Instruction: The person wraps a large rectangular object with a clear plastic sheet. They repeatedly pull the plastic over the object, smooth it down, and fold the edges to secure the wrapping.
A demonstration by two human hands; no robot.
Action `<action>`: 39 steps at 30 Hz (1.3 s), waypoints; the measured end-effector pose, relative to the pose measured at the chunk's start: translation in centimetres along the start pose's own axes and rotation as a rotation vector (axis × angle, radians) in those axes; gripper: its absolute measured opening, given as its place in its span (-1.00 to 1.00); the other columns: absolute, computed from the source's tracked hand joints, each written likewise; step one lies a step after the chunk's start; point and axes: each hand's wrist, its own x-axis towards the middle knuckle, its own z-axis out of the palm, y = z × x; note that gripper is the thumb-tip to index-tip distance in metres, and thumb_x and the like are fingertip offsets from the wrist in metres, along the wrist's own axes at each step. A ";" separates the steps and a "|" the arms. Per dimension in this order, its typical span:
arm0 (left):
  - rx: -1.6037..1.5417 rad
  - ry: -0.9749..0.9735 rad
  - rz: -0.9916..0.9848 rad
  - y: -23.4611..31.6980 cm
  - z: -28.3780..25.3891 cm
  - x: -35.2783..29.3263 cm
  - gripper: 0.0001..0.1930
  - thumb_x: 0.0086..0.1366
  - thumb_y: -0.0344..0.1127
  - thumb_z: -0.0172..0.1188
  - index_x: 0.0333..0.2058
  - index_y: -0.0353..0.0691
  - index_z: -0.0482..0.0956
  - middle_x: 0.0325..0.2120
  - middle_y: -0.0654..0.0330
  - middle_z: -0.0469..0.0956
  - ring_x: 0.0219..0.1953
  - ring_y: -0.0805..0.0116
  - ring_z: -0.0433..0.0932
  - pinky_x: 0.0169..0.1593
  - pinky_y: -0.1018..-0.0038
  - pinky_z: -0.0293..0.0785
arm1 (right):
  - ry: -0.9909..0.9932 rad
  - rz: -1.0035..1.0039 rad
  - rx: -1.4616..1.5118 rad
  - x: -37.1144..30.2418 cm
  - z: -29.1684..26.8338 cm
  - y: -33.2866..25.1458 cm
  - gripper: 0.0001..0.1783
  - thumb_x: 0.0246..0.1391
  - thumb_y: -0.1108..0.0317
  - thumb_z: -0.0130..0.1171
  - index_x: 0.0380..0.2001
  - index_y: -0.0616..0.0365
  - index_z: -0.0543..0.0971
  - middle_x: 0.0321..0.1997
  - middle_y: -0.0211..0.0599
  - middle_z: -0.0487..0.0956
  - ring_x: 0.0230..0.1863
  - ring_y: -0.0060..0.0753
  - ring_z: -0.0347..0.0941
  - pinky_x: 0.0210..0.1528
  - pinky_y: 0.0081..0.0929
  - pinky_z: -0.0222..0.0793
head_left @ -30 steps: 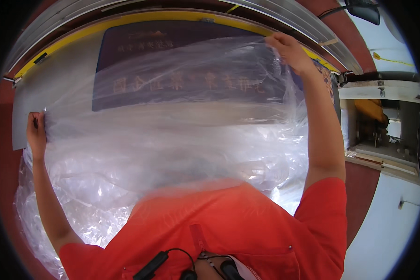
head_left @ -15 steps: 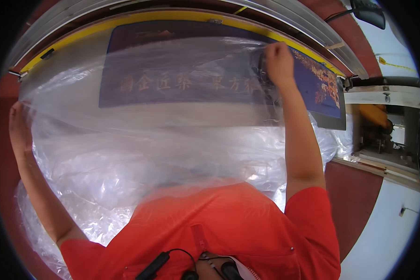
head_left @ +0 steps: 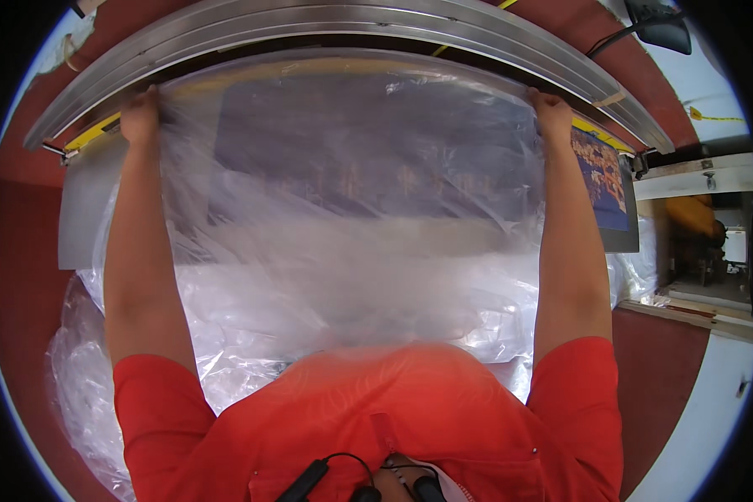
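Note:
A wide sheet of clear plastic film (head_left: 351, 243) stretches between my hands and hangs toward my chest. My left hand (head_left: 140, 115) grips its far left corner, and my right hand (head_left: 552, 113) grips the far right corner. Both arms reach forward, the hands close to a yellow edge strip (head_left: 92, 135). Beneath the film shows a dark purple-blue printed panel (head_left: 368, 125) with a row of characters, blurred through the plastic. The panel's right end (head_left: 602, 180), with orange tree-like print, lies uncovered by the film.
A long silver metal rail (head_left: 351, 18) runs across the far side. More crumpled clear film (head_left: 88, 360) bunches at the left. At the right are a pale frame (head_left: 703, 174) and an orange machine part (head_left: 693, 216). A dark lamp-like fixture (head_left: 663, 33) sits at the upper right.
My left hand has moved far forward and to the right, and my right hand slightly right. The film's far edge is now drawn across the panel near the yellow strip.

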 end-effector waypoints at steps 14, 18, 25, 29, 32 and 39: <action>0.101 0.110 -0.146 0.9 -0.2 -1.1 -0.59 0.02 -0.18 -0.29 -0.44 -0.41 0.45 -0.42 -0.19 0.42 -0.28 -0.08 0.39 -0.16 0.26 0.27 | 0.148 0.092 -0.058 -1.6 1.7 0.6 -0.45 -0.08 0.03 -0.39 -0.38 0.29 0.43 -0.29 0.03 0.42 -0.21 0.08 0.28 -0.16 -0.27 0.15; 0.074 0.109 -0.164 1.7 -0.3 -1.5 -0.59 0.01 -0.19 -0.29 -0.42 -0.40 0.45 -0.40 -0.17 0.42 -0.27 -0.07 0.38 -0.14 0.28 0.26 | 0.138 0.118 -0.059 -1.3 1.8 0.8 -0.46 -0.09 0.04 -0.39 -0.36 0.24 0.44 -0.28 0.00 0.42 -0.19 0.02 0.28 -0.14 -0.32 0.13; -0.031 0.060 -0.201 0.9 -0.6 -1.3 -0.61 0.01 -0.19 -0.24 -0.45 -0.41 0.44 -0.46 -0.10 0.45 -0.37 0.04 0.43 -0.24 0.31 0.30 | 0.048 0.127 0.065 -0.9 1.3 0.8 -0.44 -0.10 -0.01 -0.33 -0.45 0.31 0.44 -0.44 -0.10 0.43 -0.33 -0.22 0.30 -0.21 -0.43 0.14; -0.494 -0.152 -0.412 3.4 -2.0 -2.0 -0.69 0.02 -0.19 -0.08 -0.48 -0.37 0.45 -0.56 0.11 0.46 -0.49 0.28 0.42 -0.38 0.47 0.31 | -0.085 0.050 0.053 -0.6 0.1 1.1 -0.39 -0.10 -0.09 -0.26 -0.52 0.37 0.41 -0.52 -0.16 0.40 -0.40 -0.33 0.27 -0.25 -0.49 0.15; -0.534 -0.311 -0.268 2.4 -3.9 -0.7 -0.74 0.03 -0.17 0.04 -0.40 -0.26 0.46 -0.52 0.27 0.42 -0.45 0.49 0.32 -0.37 0.61 0.22 | -0.247 0.080 0.141 -1.8 -1.0 -2.7 -0.48 -0.14 -0.10 -0.13 -0.64 0.22 0.43 -0.69 -0.35 0.34 -0.61 -0.47 0.22 -0.50 -0.57 0.12; -0.204 -0.272 0.019 -4.4 -19.6 -7.4 -0.75 0.08 -0.21 -0.02 -0.51 -0.32 0.37 -0.64 0.32 0.29 -0.55 0.54 0.22 -0.49 0.52 0.17 | -0.576 -0.184 0.366 -9.2 -4.7 -10.0 -0.72 -0.09 0.16 -0.02 -0.67 0.14 0.42 -0.73 -0.61 0.25 -0.66 -0.76 0.08 -0.64 -0.72 -0.01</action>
